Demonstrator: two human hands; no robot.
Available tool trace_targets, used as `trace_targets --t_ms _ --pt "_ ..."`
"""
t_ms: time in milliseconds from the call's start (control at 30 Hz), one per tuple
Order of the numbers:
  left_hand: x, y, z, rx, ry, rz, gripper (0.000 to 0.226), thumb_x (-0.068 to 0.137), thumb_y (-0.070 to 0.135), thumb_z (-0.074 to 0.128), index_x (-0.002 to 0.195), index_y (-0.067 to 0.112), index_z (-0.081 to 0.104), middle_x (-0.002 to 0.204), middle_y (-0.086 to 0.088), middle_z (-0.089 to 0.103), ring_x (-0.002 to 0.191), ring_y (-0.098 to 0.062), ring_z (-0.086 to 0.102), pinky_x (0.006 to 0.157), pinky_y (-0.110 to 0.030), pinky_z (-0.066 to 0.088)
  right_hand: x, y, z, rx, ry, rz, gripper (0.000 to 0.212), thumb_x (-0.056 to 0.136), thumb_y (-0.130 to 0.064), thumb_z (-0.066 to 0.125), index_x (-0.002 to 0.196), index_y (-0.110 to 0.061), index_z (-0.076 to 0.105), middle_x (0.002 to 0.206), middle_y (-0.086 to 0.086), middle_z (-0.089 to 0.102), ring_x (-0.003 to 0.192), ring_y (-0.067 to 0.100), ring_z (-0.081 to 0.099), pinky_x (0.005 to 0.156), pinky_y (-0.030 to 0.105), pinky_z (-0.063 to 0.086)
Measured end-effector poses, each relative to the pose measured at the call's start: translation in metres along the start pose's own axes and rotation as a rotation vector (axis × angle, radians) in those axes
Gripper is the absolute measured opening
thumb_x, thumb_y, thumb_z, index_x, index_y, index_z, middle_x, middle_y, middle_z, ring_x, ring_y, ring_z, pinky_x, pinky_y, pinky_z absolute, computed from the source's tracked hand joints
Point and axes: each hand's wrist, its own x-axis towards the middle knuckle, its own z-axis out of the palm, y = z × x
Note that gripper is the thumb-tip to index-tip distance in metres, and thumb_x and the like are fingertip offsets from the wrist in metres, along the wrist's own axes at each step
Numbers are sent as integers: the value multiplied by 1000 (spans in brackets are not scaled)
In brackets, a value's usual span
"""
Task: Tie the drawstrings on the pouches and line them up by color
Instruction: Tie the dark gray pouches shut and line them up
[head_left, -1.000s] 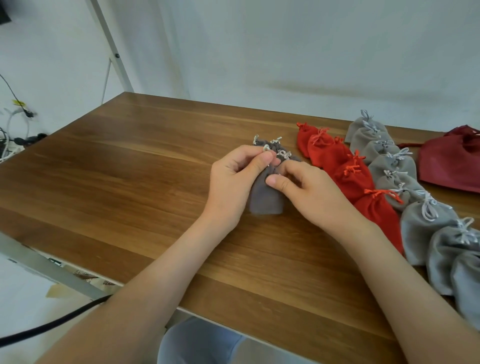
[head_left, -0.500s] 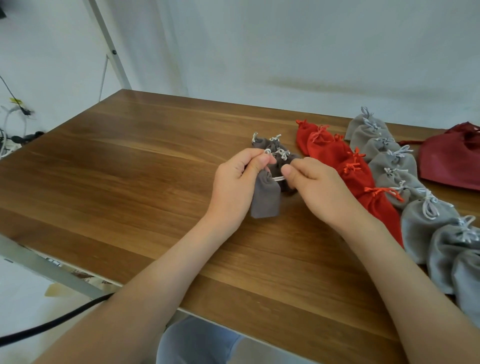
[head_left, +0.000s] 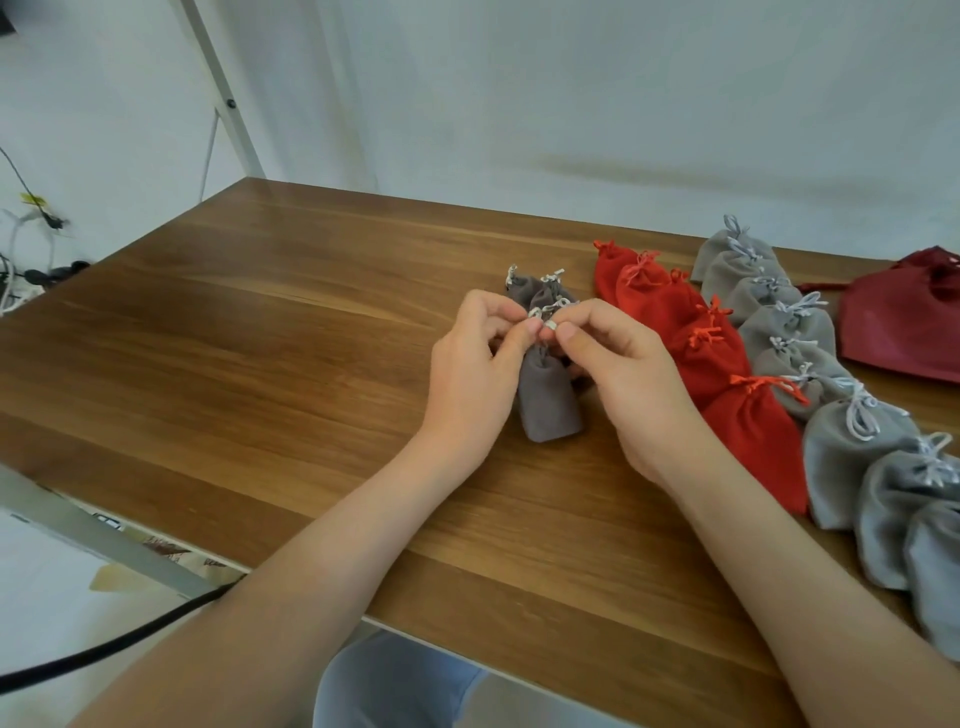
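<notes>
A small dark grey pouch (head_left: 548, 402) hangs between my hands at the middle of the wooden table (head_left: 260, 364), its bottom near the tabletop. My left hand (head_left: 475, 374) and my right hand (head_left: 623, 379) each pinch its white drawstring (head_left: 549, 325) at the pouch's neck, fingertips almost touching. Just behind my fingers lie two or three more dark grey pouches (head_left: 535, 293) with tied strings. To the right runs a row of red pouches (head_left: 696, 343), then a row of light grey pouches (head_left: 831, 395), all tied.
A larger dark red bag (head_left: 904, 322) lies at the table's far right edge. A white metal frame pole (head_left: 223, 98) stands behind the table's left corner, with cables on the floor at far left. A black cable (head_left: 104, 649) passes below the near table edge.
Both hands have risen from the pouch's sides to its neck and come together on the drawstring. The pouch now hangs more upright.
</notes>
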Motion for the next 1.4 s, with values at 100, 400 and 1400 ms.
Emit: trace_targets --t_ms 100,400,1400 --pt "0 -2 0 16 -16 10 8 93 13 58 92 14 66 80 14 66 78 6 60 70 -8 43 1 2 2 -163 16 -94 15 94 -4 50 93 -1 64 86 3 64 81 4 57 76 19 44" --pt "2 -4 0 -25 -103 1 14 93 13 56 90 19 68 83 15 66 80 5 58 75 -11 43 3 13 3 -472 138 -184 6 89 -13 59 93 -17 60 73 -2 65 68 11 57 66 26 42" --pt "5 -6 1 -269 -75 -50 8 93 9 58 90 11 65 83 0 69 80 -4 61 76 -23 48 10 11 -6 -594 289 -266 50 86 4 47 134 -8 47 139 5 40 124 13 30 105 13 24"
